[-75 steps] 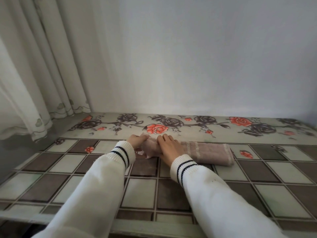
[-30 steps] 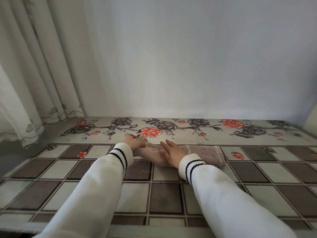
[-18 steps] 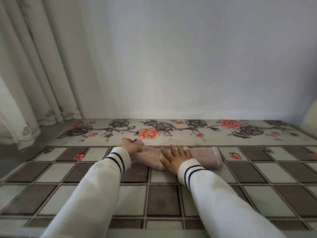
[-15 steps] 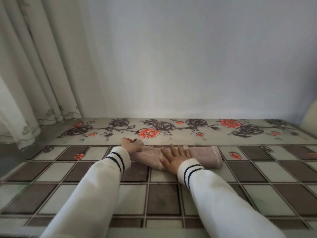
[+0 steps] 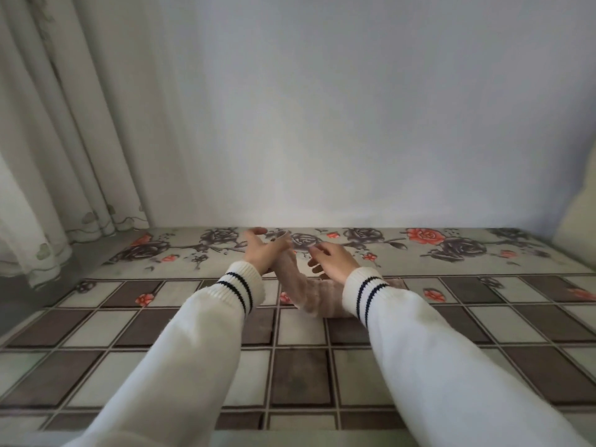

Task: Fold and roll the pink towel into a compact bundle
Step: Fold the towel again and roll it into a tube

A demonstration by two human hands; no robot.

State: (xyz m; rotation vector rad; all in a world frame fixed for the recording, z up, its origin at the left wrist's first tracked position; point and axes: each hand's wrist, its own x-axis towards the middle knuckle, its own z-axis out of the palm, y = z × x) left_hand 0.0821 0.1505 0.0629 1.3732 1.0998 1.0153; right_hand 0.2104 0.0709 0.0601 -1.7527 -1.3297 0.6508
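Currently the pink towel sits mid-counter, nearer the back edge, its right part a folded band lying flat. Left hand lifts the left end clear, probably to fold it back rightward and shorten the band. Left grip: closed on that end. Right hand: fingers loosely spread just beside the raised cloth, contact unclear, holding nothing.
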